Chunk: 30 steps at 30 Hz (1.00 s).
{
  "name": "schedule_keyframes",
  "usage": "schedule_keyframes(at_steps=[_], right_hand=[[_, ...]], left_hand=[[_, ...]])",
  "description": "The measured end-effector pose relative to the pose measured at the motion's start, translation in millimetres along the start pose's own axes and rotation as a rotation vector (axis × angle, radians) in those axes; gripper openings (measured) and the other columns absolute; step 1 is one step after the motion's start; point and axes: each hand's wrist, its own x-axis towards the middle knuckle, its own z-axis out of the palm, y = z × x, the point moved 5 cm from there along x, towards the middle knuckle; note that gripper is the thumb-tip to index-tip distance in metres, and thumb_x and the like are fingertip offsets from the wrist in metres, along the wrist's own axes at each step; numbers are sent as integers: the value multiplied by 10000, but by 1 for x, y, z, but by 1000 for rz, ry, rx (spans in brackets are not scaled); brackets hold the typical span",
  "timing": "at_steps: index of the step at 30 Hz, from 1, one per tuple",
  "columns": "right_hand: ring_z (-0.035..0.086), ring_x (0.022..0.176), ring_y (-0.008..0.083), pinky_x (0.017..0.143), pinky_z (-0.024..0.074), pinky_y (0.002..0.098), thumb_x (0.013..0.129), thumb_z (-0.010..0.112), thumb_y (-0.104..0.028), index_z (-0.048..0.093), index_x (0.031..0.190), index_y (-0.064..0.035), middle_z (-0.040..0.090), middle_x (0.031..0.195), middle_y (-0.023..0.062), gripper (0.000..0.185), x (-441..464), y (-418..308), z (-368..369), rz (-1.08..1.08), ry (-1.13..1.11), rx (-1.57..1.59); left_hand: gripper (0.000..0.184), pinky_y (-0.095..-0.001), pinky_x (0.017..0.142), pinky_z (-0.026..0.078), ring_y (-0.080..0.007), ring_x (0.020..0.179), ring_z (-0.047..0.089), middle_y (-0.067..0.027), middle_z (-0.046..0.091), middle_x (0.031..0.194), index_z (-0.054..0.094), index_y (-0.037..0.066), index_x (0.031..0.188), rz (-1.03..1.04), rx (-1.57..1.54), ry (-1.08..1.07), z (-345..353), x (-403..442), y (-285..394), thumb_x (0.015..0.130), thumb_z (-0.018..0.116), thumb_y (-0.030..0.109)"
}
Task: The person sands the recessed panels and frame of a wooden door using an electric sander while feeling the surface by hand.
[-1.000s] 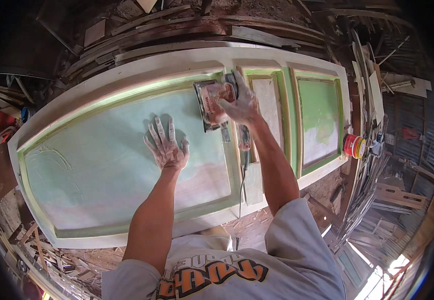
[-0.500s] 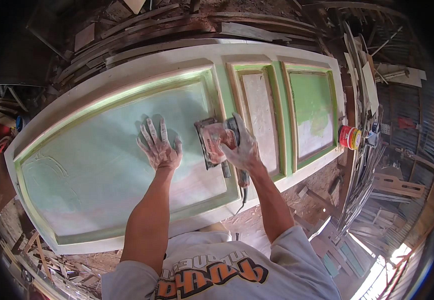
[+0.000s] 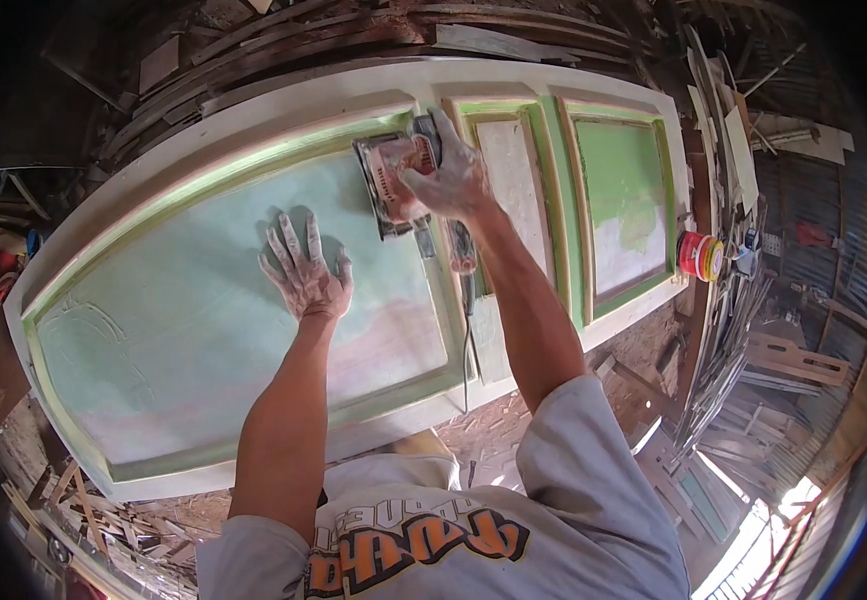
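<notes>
Gripping a sander, underside hidden, the right hand flanks the splayed left hand.

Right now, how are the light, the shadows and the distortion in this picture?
In the head view, the panelled board bows, fisheye-like, and the corners go dark; head view: soft shadows lie beside the left hand and the sander; head view: a bright patch at lower right looks washed out.
</notes>
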Motion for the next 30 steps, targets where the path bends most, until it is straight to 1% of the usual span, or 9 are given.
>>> schedule_keyframes(at_steps=[3, 9, 10, 13, 14, 17, 20, 25, 30], right_hand=[[796, 1100, 395, 1037, 633, 502, 810, 826, -262, 361, 1758, -78, 802, 1137, 220, 1072, -9, 1, 0, 45, 27, 66], [763, 1186, 454, 1070, 608, 536, 825, 861, -328, 369, 1752, -89, 755, 1275, 270, 1076, -83, 34, 8, 10, 31, -72], [784, 1136, 415, 1047, 631, 486, 862, 849, -232, 360, 1747, -87, 781, 1311, 227, 1022, -103, 37, 9, -48, 77, -133], [785, 1142, 415, 1035, 631, 491, 847, 865, -219, 350, 1752, -76, 789, 1274, 218, 1051, -153, 51, 8, -90, 91, -94], [736, 1212, 473, 1061, 604, 528, 847, 865, -252, 366, 1755, -95, 727, 1316, 287, 1048, -169, 57, 9, -46, 57, 13], [739, 1197, 474, 1049, 607, 528, 847, 866, -244, 368, 1755, -93, 728, 1307, 284, 1047, -209, 62, 2, 88, -8, 16], [744, 1174, 471, 1039, 613, 529, 846, 868, -237, 373, 1756, -91, 730, 1294, 278, 1046, -237, 72, 4, 69, 14, 30], [747, 1157, 464, 1032, 614, 534, 839, 872, -227, 377, 1755, -84, 735, 1284, 267, 1051, -244, 72, 3, 101, -4, 38], [749, 1175, 482, 1042, 613, 530, 825, 877, -231, 364, 1753, -65, 744, 1289, 277, 1074, -195, 57, 5, 30, 44, 6]], left_hand=[[922, -743, 1358, 59, -444, 1755, 82, -170, 109, 1912, 255, 270, 1829, -4, 22, -21, 3, 0, 0, 1040, 628, 568], [927, -730, 1356, 80, -436, 1754, 92, -166, 123, 1911, 273, 261, 1825, 7, 18, 8, -1, -1, 0, 1033, 666, 538], [927, -730, 1356, 80, -436, 1754, 92, -166, 123, 1911, 273, 261, 1825, 12, 15, 5, 1, -1, 0, 1033, 666, 538], [918, -731, 1355, 82, -431, 1756, 90, -163, 126, 1912, 276, 262, 1825, 31, 21, 59, 0, -1, 1, 1040, 659, 546], [907, -732, 1354, 84, -428, 1756, 90, -162, 127, 1912, 280, 261, 1824, 20, 33, 39, -1, -1, 2, 1048, 650, 549], [890, -738, 1351, 83, -437, 1753, 101, -170, 130, 1910, 288, 256, 1823, 26, 27, 50, 2, -1, 0, 1059, 628, 559], [876, -742, 1349, 82, -448, 1750, 111, -177, 129, 1910, 296, 248, 1822, 45, 15, 85, 5, -2, -1, 1068, 609, 566], [862, -737, 1353, 80, -444, 1753, 104, -177, 124, 1912, 306, 247, 1820, 32, 25, 80, 0, -2, 2, 1076, 602, 566], [867, -734, 1356, 79, -442, 1751, 106, -173, 125, 1910, 307, 256, 1818, 28, 30, 71, 1, -1, 0, 1068, 611, 567]])
